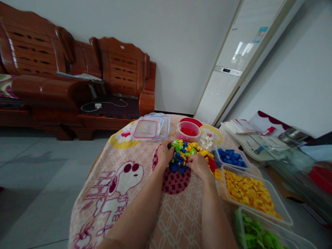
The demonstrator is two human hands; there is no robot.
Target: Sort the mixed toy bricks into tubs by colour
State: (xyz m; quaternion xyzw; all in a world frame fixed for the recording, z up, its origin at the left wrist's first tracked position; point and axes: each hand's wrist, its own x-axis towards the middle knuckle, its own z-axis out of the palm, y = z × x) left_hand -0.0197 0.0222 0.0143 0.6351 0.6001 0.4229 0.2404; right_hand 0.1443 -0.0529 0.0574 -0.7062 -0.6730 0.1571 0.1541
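A mixed heap of small toy building blocks in blue, yellow, green and red lies on the cloth-covered round table. My left hand is at the heap's left edge, its fingers curled by a dark block; what they grip is too small to make out. On the heap's near right side, my right hand has its fingertips drawn together among blue and yellow blocks, and anything inside them is hidden. White blocks form a small pile behind the heap. Red blocks sit in a round clear tub.
Down the right side stand clear boxes of blue blocks, yellow blocks and green blocks. Stacked clear lids lie at the back left. Beyond the table are a wooden sofa and a glass-topped stand.
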